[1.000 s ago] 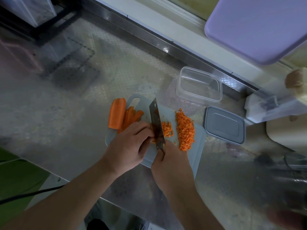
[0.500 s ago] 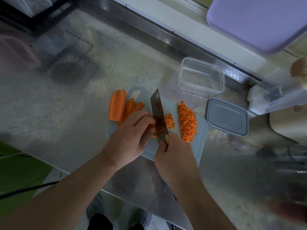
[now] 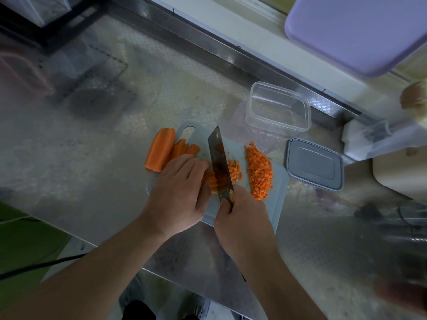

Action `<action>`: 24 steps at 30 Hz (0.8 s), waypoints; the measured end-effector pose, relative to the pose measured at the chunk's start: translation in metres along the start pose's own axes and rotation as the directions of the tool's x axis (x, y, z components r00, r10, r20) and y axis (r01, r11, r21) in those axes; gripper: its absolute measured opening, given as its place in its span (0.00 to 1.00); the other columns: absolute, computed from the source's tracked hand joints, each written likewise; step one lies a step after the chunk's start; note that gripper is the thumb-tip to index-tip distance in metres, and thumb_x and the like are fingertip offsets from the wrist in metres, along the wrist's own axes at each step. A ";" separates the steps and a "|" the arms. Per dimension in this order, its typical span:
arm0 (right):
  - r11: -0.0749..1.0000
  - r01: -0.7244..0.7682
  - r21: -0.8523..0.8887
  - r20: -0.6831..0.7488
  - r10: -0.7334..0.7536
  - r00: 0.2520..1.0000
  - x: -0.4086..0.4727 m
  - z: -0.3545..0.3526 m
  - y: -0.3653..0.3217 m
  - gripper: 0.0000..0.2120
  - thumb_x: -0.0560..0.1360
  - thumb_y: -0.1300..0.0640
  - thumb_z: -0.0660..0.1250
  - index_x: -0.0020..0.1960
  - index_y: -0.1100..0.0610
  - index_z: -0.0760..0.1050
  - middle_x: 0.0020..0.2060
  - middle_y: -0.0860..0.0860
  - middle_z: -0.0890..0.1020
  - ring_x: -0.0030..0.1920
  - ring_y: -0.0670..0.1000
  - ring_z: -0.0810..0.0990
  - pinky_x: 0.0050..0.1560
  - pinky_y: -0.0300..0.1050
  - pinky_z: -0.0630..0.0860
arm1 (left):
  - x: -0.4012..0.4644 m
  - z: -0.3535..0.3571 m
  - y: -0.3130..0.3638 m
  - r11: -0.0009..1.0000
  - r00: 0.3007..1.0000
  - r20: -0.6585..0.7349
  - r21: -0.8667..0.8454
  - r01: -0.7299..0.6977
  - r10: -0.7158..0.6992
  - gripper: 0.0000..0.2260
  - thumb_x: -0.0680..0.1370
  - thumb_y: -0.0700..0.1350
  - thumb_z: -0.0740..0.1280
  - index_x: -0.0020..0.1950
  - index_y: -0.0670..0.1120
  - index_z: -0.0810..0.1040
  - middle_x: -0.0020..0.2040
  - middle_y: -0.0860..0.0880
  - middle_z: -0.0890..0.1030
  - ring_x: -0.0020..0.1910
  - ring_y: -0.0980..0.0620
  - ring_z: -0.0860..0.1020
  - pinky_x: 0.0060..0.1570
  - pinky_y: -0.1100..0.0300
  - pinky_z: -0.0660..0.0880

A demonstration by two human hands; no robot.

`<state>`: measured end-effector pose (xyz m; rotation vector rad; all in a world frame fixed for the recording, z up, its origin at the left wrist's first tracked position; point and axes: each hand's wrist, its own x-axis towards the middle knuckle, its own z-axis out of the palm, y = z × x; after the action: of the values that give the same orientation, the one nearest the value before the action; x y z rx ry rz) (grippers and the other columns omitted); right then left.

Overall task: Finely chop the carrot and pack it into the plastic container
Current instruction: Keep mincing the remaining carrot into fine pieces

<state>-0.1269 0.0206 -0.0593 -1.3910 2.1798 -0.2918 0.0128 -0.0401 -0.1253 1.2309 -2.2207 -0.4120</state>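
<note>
Head view, looking down on a metal desk [image 3: 97,158]. A pale blue cutting board [image 3: 278,181] lies at centre, its handle hole at the far left corner.

Our right hand [image 3: 242,215] is wrapped around the handle of a cleaver [image 3: 219,162]; the blade points away from us, edge down on the board, with orange reflected in its flat side. Our left hand [image 3: 180,188] sits just left of the blade, fingers curled down over a bundle of carrot strips [image 3: 211,181], pinning them to the board; the fingertips lie close against the blade's flat side. We cannot tell whether they touch it.

Just right of the blade, a small patch of freshly cut carrot bits [image 3: 235,172]. Further right on the board, a longer heap of fine carrot dice [image 3: 258,172] running from the far edge toward us. A few stray bits lie on the desk past the board's far edge.

At the left end of the board, a large uncut carrot half [image 3: 160,150], partly over the board's edge, with a few long carrot sticks [image 3: 184,147] beside it, partly hidden under our left hand.

Clear plastic container [image 3: 277,109] stands on the desk beyond the board's right end, no carrot in it. Its grey lid [image 3: 315,163] lies flat on the desk just right of the board, near the container.

Upper right, a lavender tray or lid [image 3: 355,31] juts into view, and below it a white object [image 3: 374,142], too blurred to name.
</note>
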 end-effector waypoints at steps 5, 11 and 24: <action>1.000 0.018 0.006 0.009 -0.018 1.000 0.000 -0.001 0.000 0.09 0.81 0.51 0.56 0.42 0.48 0.67 0.34 0.47 0.75 0.35 0.50 0.76 0.33 0.47 0.71 | -0.001 -0.004 -0.001 0.999 0.999 0.040 -0.036 -0.010 0.011 0.13 0.77 0.49 0.70 0.59 0.44 0.81 0.55 0.50 0.81 0.61 0.47 0.77 0.68 0.53 0.71; 1.000 0.021 -0.006 0.011 -0.021 1.000 0.000 -0.005 -0.002 0.09 0.82 0.53 0.57 0.42 0.49 0.67 0.35 0.47 0.75 0.36 0.48 0.76 0.34 0.45 0.71 | -0.002 -0.001 -0.004 0.997 0.998 0.002 -0.044 -0.066 0.066 0.06 0.80 0.46 0.71 0.55 0.47 0.83 0.54 0.53 0.82 0.60 0.47 0.78 0.65 0.52 0.72; 0.999 0.037 0.026 -0.029 -0.036 0.999 -0.006 -0.016 0.000 0.11 0.81 0.53 0.60 0.40 0.50 0.69 0.32 0.48 0.76 0.33 0.49 0.77 0.32 0.51 0.77 | -0.002 0.001 -0.005 0.988 0.995 -0.015 -0.120 -0.095 0.094 0.02 0.80 0.40 0.71 0.51 0.43 0.82 0.51 0.49 0.81 0.55 0.49 0.79 0.63 0.59 0.73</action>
<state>-0.1339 0.0247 -0.0436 -1.4215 2.1676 -0.3547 0.0166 -0.0410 -0.1294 1.0579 -2.2027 -0.4940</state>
